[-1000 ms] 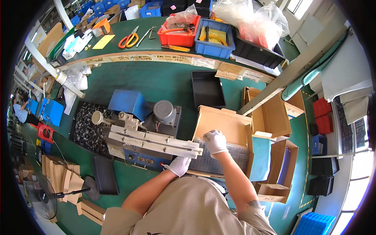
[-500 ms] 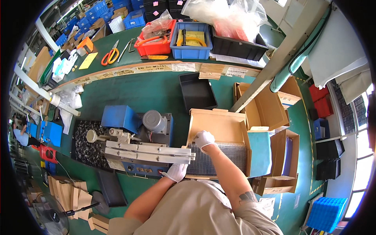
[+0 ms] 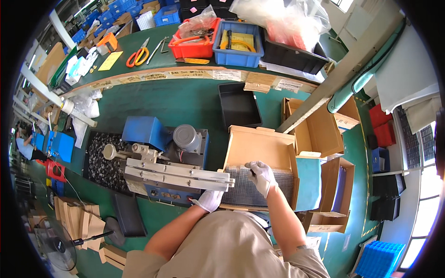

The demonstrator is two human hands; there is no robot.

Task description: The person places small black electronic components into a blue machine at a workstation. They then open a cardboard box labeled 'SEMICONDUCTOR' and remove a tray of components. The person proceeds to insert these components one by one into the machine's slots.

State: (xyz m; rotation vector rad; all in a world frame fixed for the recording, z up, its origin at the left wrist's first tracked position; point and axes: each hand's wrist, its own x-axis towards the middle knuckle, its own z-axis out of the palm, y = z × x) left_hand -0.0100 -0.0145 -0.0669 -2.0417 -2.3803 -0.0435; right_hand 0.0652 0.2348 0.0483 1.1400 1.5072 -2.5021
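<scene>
At the green surface (image 3: 116, 109), just right of a machine with a long pale metal rail (image 3: 178, 174), someone in white gloves is working over a shallow cardboard box (image 3: 259, 142). Close-set rows of thin, greyish strips (image 3: 238, 189) fill the near part of that box, while its far part shows bare card. Above the rows I can see the right hand (image 3: 262, 177), fingers bent and drawn in toward the thumb, their tips darkened; whether they are pinching a piece, I can't tell from here. The left hand (image 3: 209, 200) sits low by the rail's right end, near the box's left edge. Part of it is tucked out of sight, so I can't say whether it grips anything or even touches the rail.

To my eye, the step in hand is handling the strips at the rail's end, with the right hand placing or straightening them. The next move seems to call for a light, level touch from the right fingers, so the neighbouring rows aren't knocked askew, and for steadiness from the left.
</scene>
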